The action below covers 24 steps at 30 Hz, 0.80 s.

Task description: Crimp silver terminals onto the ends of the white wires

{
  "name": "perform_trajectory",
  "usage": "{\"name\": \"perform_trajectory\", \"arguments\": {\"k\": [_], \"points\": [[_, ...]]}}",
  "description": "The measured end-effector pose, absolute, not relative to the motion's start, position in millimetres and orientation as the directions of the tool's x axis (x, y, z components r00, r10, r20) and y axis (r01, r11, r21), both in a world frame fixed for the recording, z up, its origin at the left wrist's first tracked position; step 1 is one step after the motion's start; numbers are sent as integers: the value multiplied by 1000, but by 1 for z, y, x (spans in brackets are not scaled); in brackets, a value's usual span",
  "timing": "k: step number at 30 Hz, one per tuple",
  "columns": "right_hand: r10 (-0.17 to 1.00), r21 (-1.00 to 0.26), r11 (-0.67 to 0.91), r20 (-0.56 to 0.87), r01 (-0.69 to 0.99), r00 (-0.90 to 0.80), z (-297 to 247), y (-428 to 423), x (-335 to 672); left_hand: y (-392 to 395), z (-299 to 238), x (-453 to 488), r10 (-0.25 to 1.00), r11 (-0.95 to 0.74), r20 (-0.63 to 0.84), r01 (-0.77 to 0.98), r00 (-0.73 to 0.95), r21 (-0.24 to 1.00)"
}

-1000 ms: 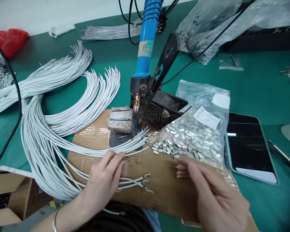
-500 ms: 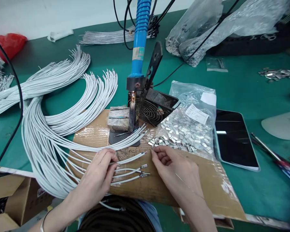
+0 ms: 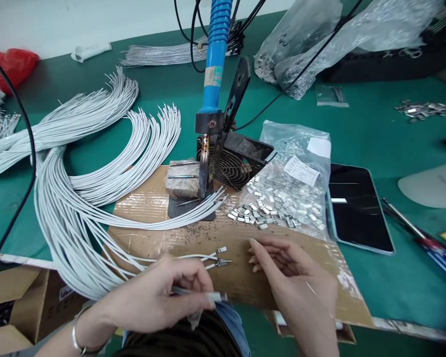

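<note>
My left hand [image 3: 171, 292] is closed on a white cable [image 3: 217, 296] low over the cardboard's front edge. Its end sticks out past my thumb, blurred; a small clear piece hangs under the hand. Beyond my knuckles, other white cables lie on the cardboard with small metal connectors [image 3: 222, 263] at their tips. My right hand [image 3: 295, 280] hovers over the cardboard, fingers loosely curled and apart, with nothing visible in them. Past it, loose metal connectors [image 3: 247, 214] spill from a clear plastic bag [image 3: 295, 144].
A blue-handled soldering iron [image 3: 215, 64] stands upright behind a grey block [image 3: 182, 179] and beside a black fan [image 3: 232, 168]. Bundled white cables [image 3: 55, 213] curve in from the left. To the right are a phone [image 3: 357, 208] and tools [image 3: 416, 233]; cardboard [image 3: 282, 292] covers the front.
My left hand has moved down and right toward my lap, carrying the cable off the cardboard. My right hand has shifted right and toward me, away from the connector pile.
</note>
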State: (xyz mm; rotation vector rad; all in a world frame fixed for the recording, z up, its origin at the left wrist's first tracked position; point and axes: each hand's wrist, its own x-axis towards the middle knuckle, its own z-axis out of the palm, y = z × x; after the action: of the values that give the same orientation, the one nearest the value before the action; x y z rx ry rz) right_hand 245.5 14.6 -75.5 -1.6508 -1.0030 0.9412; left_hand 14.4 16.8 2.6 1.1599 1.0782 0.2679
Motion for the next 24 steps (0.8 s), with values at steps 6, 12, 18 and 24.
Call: {"name": "perform_trajectory", "arguments": {"k": [6, 12, 18, 24], "points": [[929, -966, -244, -206, 91, 306, -53, 5, 226, 18, -16, 20, 829, 535, -519, -27, 209, 844], [967, -961, -246, -253, -123, 42, -45, 2, 197, 16, -14, 19, 831, 545, -526, -79, 181, 835], [966, -933, -257, -253, -251, -50, -47, 5, 185, 14, -12, 19, 819, 562, -528, -129, 223, 817], [971, -942, -238, -229, -237, -67, -42, 4, 187, 12, -14, 19, 823, 552, -511, -134, 250, 823]]}}
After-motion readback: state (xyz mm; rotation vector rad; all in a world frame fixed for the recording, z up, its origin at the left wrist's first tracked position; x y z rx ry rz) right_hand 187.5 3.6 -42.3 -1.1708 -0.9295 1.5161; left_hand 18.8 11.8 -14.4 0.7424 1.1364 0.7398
